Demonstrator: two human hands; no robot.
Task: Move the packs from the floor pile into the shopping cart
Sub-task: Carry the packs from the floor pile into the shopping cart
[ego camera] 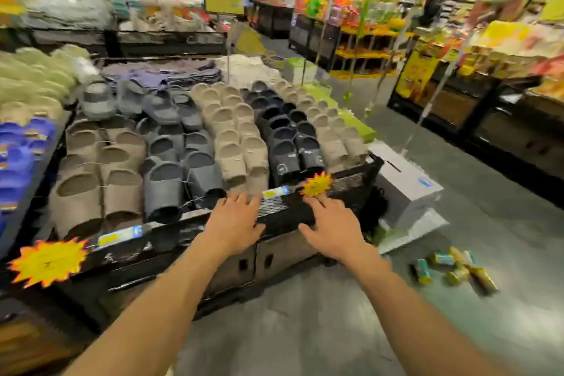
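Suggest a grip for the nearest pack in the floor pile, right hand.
Probably from above, fingers across the middle of the long yellow pack. It lies flat at the pile's near right edge, sides free. The right hand is open and well left of it. Blur hides finer detail.

Grey shop floor [305,330]; slipper display table [171,235]; stocked shelves [360,40].

Small green-and-yellow packs [454,268] on the grey floor: labels were too blurred to read.
White cardboard box [406,186] beyond the packs: its base was hidden behind a pale flat sheet.
Yellow starburst price tags [48,262] left of the packs: print was smeared, unreadable.
Far shelves of goods [381,9] behind the packs: only colour smears.
Forearms: cut off by the bottom edge.
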